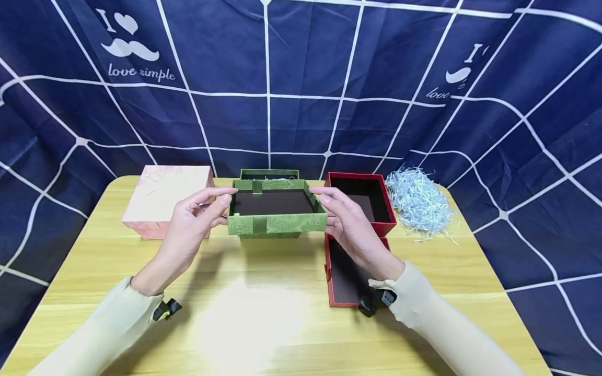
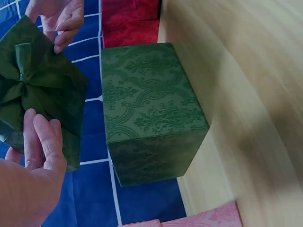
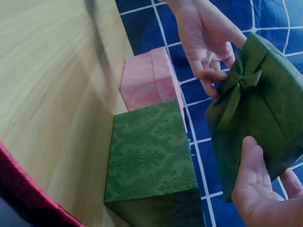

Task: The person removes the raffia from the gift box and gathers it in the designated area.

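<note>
Between both hands is a green patterned gift-box lid (image 1: pixel 277 224), its dark hollow side showing in the head view. My left hand (image 1: pixel 188 224) pinches its left edge with thumb and fingers; my right hand (image 1: pixel 350 224) grips the right edge. A ribbon bow (image 2: pixel 29 85) on the lid's outer face shows in the left wrist view. The green box (image 2: pixel 149 94) stands upright on the table just behind and below the lid, open at the top. Most of it is hidden by the lid in the head view, where its back rim (image 1: pixel 269 172) shows.
To the left stands a pink box (image 1: pixel 166 193) with its lid on. An open red box (image 1: pixel 385 228) stands at the right, with a red lid (image 1: pixel 345 271) lying hollow side up in front. Light-blue shredded paper (image 1: pixel 418 201) is heaped beside it. A dark blue cloth (image 1: pixel 301 120) hangs behind.
</note>
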### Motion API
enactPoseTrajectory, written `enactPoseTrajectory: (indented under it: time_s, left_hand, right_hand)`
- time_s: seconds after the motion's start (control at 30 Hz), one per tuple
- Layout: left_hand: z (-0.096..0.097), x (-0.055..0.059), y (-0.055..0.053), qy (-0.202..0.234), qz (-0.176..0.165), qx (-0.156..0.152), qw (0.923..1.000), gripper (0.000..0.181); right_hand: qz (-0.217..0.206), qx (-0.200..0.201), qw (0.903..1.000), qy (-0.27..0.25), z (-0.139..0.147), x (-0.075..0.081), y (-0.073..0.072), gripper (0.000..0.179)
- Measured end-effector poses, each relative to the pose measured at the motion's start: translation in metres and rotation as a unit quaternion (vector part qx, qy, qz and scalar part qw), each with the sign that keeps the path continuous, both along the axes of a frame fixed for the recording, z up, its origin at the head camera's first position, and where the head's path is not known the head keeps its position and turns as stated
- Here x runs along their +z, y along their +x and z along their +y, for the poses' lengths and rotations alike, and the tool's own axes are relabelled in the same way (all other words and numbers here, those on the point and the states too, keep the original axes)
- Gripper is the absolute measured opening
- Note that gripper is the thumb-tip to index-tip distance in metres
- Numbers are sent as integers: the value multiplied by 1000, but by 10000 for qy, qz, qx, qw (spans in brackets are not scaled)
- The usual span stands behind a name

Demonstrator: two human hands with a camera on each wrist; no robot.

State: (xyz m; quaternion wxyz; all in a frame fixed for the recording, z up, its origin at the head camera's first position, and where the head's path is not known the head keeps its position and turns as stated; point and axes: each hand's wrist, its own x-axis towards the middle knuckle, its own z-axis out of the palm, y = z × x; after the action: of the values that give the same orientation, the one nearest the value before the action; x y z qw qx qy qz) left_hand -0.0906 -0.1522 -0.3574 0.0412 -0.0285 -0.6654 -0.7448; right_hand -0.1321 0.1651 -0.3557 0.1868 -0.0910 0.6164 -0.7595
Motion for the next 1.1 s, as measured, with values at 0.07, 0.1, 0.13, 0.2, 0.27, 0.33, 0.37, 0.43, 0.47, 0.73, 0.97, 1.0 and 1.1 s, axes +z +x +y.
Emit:
enactPoseTrajectory:
  time_s: [0.07,0.1,0.13,0.2,0.27,0.33,0.37,0.43,0.47,0.73,0.97,1.0,1.1]
  left_hand:
    - [-1,-1,2,-170,-84,-7,9998,26]
    - [-1,-1,3,-225,-121,-24,9997,27]
    - [-2,-2,4,-253,-149,-56,9996,27]
    - [-3,-3,6,-259,-191,-147,9994,28]
    - [-4,-5,7,-304,-217,-238,9990,31]
    - [-6,-6,9,-410,-238,-339,9983,33]
    - [-7,-7,10,-456,-257,-387,9979,35]
    - [-9,-8,12,-550,-316,-472,9969,37]
    - [-9,-8,13,-588,-358,-512,9963,38]
    - [-11,-10,21,-840,-692,-757,9912,42]
    - [-14,-13,33,-929,-814,-767,9894,44]
    - [-14,-14,35,-937,-808,-759,9894,44]
    - [-13,-16,40,-940,-763,-736,9899,45]
  right_hand:
    - [-15,12,10000,71,0,0,2,47]
    - [-25,18,9999,117,0,-1,3,46]
    - [-34,27,9998,170,1,-1,4,46]
    - [-46,58,9995,305,1,-2,5,45]
    - [-53,114,9989,458,2,-4,7,45]
    - [-44,175,9981,591,3,-6,8,47]
    - [-38,202,9978,630,4,-7,9,47]
    - [-6,243,9975,661,5,-9,11,48]
    - [11,250,9976,652,5,-11,12,48]
    - [164,322,9970,680,6,-19,19,51]
    - [176,541,9905,1252,9,-19,28,53]
    - [137,562,9900,1286,10,-19,28,53]
    - [105,606,9893,1327,11,-22,31,54]
